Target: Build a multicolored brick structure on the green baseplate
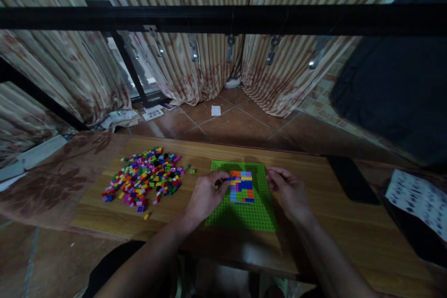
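A green studded baseplate lies on the wooden table in front of me. Near its middle sits a rectangular patch of toy bricks in orange, blue, yellow, purple and light blue. My left hand is at the left edge of that patch, thumb and forefinger pinched on a small blue brick. Just off the plate's right edge hovers my right hand, its fingers curled and thumb against forefinger. Whatever may be between those fingertips is too small to make out.
A heap of loose mixed bricks covers the left part of the wooden table. A black phone-like slab lies at the right, with a printed sheet beyond it. A black bar crosses above, before striped curtains.
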`<state>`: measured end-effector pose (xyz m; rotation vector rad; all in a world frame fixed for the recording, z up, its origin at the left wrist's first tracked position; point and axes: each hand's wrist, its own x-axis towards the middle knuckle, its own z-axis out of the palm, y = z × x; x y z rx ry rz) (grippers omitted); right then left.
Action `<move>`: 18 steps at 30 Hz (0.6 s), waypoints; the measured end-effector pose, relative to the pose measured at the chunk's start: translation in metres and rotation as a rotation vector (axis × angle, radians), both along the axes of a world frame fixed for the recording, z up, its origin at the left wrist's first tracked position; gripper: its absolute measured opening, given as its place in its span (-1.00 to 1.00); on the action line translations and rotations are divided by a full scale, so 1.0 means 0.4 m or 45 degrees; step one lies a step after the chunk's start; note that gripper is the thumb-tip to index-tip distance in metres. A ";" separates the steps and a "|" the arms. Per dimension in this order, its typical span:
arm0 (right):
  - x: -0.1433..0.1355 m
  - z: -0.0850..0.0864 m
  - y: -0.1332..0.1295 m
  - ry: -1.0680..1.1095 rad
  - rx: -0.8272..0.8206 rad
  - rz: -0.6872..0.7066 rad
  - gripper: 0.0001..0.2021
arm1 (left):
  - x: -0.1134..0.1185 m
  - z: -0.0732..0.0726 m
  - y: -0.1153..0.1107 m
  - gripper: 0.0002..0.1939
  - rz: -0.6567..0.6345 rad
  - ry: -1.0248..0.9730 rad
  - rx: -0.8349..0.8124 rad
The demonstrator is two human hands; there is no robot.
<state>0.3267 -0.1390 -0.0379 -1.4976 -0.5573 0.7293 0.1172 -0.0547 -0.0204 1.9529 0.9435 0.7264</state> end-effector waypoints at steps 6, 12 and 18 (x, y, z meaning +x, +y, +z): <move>0.005 0.006 0.001 -0.154 -0.050 0.027 -0.62 | 0.003 0.006 0.009 -0.88 -0.027 -0.019 -0.031; -0.003 0.025 -0.005 -0.269 -0.143 0.081 -0.61 | 0.003 0.012 0.007 -0.87 -0.069 0.029 -0.023; -0.001 0.017 -0.013 -0.322 -0.159 0.128 -0.63 | -0.001 0.016 0.002 -0.84 -0.119 0.103 0.038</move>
